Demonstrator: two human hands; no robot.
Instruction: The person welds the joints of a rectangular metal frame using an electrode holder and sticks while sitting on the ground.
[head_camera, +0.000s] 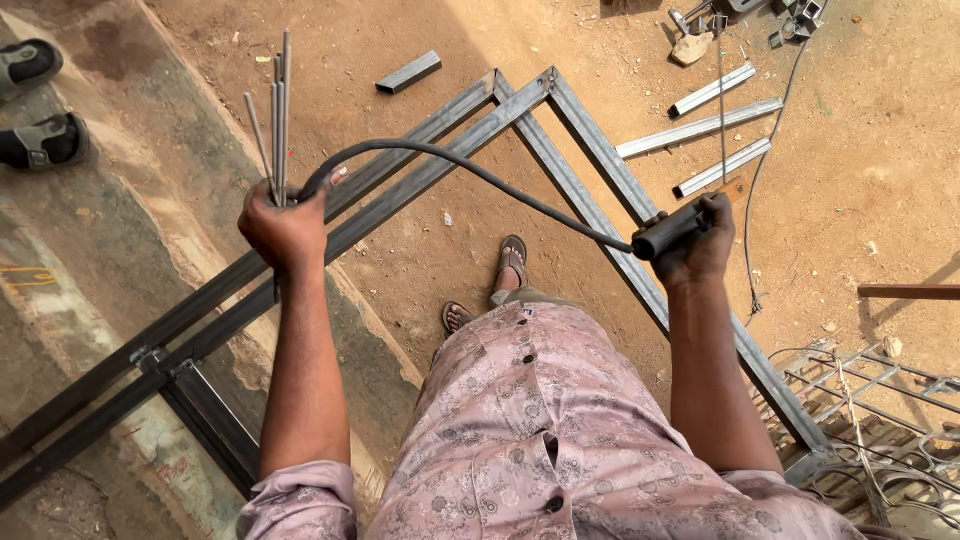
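Note:
My left hand (283, 228) is closed around a bundle of several thin grey welding rods (276, 110) that stick upward, and it also pinches the black cable (470, 168). That cable arcs across to my right hand (700, 250), which grips the black handle of a welding electrode holder (672, 232). Below both hands lies a frame of grey steel tubes (590, 150) joined at a corner on the dirt ground. My sandalled feet (512, 258) stand inside the frame.
Loose short steel tube pieces (716, 122) lie at upper right, another (408, 72) at top centre. A metal grille with wire (880, 400) sits at lower right. A concrete strip (110, 180) runs at left with another person's sandalled feet (40, 140).

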